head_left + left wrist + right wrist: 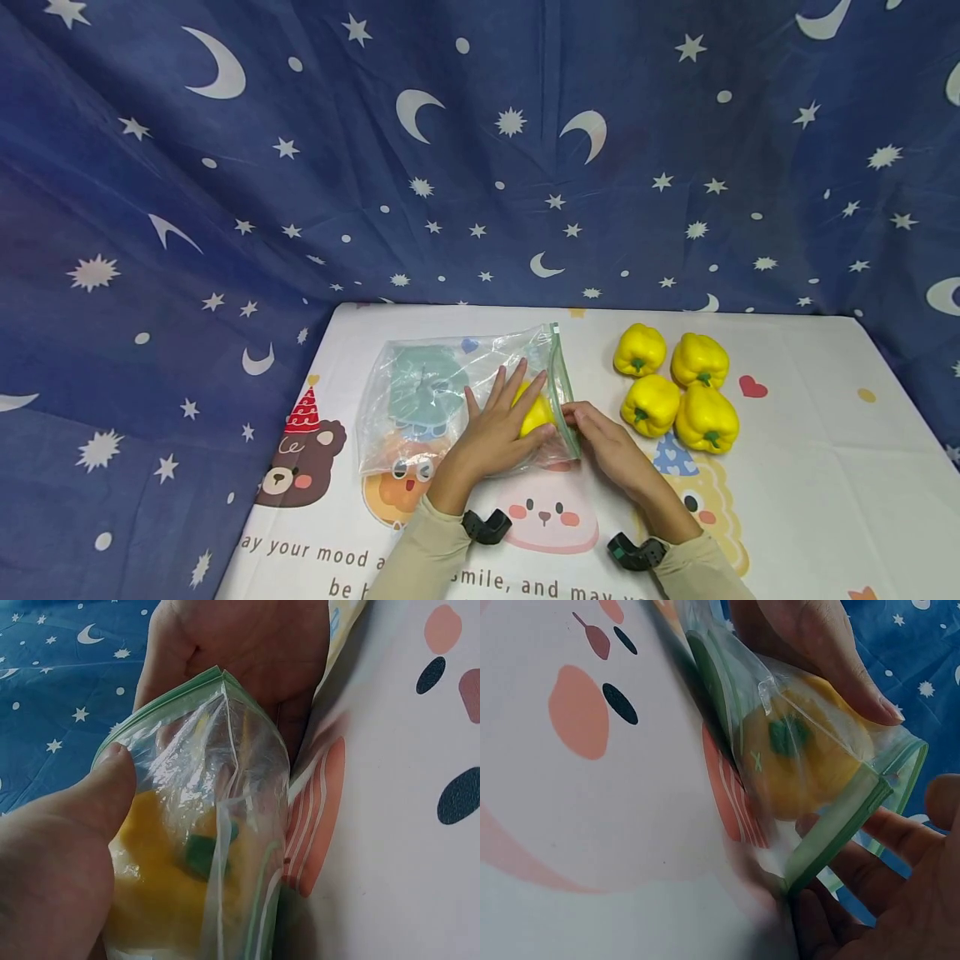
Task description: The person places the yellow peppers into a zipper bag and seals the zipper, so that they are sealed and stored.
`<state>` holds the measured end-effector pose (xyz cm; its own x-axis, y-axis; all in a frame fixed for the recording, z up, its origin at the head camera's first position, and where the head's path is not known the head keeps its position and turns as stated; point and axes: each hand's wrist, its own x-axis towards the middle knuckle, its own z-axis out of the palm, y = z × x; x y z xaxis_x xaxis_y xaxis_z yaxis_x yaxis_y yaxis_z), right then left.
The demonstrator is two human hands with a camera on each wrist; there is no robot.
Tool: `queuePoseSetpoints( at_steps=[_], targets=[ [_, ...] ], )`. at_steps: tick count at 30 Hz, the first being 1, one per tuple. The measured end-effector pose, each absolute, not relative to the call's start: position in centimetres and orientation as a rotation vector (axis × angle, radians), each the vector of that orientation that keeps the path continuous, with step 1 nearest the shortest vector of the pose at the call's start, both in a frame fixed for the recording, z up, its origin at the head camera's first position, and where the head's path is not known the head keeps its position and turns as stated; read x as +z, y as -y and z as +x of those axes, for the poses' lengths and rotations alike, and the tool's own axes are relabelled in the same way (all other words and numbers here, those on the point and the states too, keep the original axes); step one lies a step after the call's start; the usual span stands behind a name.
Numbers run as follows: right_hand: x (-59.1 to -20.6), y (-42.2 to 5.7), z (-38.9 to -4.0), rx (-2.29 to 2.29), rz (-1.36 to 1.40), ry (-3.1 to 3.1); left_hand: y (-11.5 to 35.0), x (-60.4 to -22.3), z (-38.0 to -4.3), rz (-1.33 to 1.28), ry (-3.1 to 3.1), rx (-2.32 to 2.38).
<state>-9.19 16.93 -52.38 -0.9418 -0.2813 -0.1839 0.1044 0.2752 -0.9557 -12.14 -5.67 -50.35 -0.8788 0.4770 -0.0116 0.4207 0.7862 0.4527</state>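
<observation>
Head view: the left hand (495, 437) and the right hand (611, 450) of a person are working at a clear plastic bag (375, 400), which is lying on the table.
Bagged pepper: one yellow pepper (535, 414) is sitting inside the bag, in its right part, near to the mouth; its green stem (789, 735) is showing through the plastic.
Bag mouth: a green zip strip (561, 375) is running along the right edge of the bag.
Left hand: it is resting on the bagged pepper from outside the plastic; its fingers are spreading apart, mostly straight, and the thumb (90, 802) is lying toward the near side.
Right hand: its fingers (862, 874) are touching the zip strip, slightly bent and loose, while its thumb is staying apart from the strip.
Loose peppers: four more yellow peppers (651, 406) are standing close together to the right of the bag, two far and two near, with their stems facing the near side.
Wrists: light sleeves (427, 542) are covering the forearms, and each wrist is wearing a black device (487, 527).
Tablecloth: white cloth (810, 517) with printed animals and letters is covering the table.
Backdrop: blue fabric (450, 217) with white moons and stars is hanging at the far and left sides.
</observation>
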Motion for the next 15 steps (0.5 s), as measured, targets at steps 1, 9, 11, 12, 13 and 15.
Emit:
queuePoseSetpoints(
  at_steps=[1,9,11,12,13,15],
  targets=[
    [-52.32,-16.91,-9.16,-1.721,-0.157,-2.217,5.66,-50.32,-12.14,0.722,-2.854,0.675],
    [-51.96,-16.83,-9.19,-1.733,-0.158,-2.177,5.64,-50.12,-12.05,0.738,-2.882,0.682],
    [-51.92,-16.84,-9.23,-1.733,-0.168,-2.163,5.6,-50.04,-12.02,0.739,-2.89,0.677],
    [-51.92,-16.84,-9.26,-1.737,-0.171,-2.153,5.59,-49.99,-11.99,0.741,-2.894,0.675],
    [-51.93,-16.83,-9.28,-1.738,-0.18,-2.143,5.56,-49.95,-11.97,0.743,-2.896,0.672],
    [-51.94,-16.82,-9.33,-1.74,-0.197,-2.12,5.51,-49.92,-11.95,0.747,-2.9,0.671]
  ],
)
